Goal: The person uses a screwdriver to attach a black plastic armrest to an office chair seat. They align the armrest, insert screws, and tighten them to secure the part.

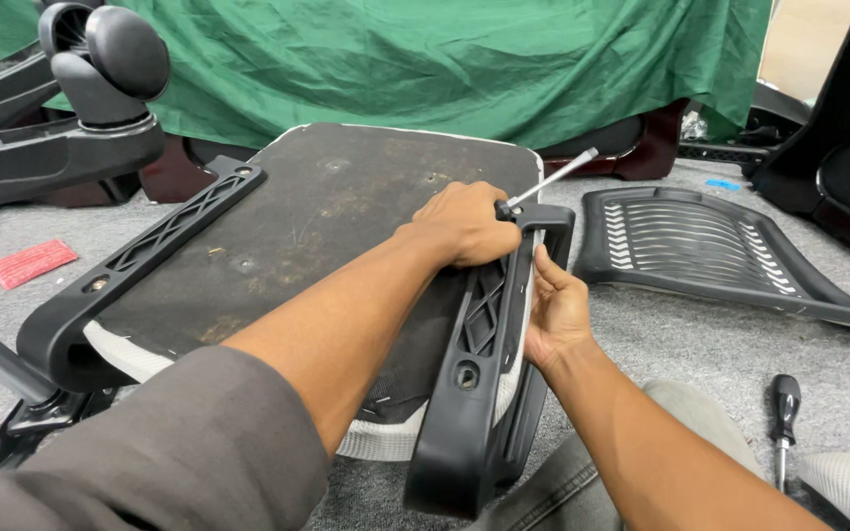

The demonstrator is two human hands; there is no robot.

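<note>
The black armrest bracket (489, 324) lies along the right edge of the upturned seat pan (327, 236) on the grey carpet floor (681, 344). The left hand (464, 224) grips a hex key (551, 180) at the bracket's far end; the right hand (555, 310) clamps the bracket. Keep the key square, bracket steady. Green cloth (445, 59) hangs behind.

grey carpet floor (661, 344) carrying chair parts

an upturned seat pan (327, 226) is lying on it, a black slatted backrest panel (700, 241) is resting to its right, a black-handled screwdriver (784, 418) is lying near the lower right, and a red card (31, 263) is sitting at the left, well apart.
</note>
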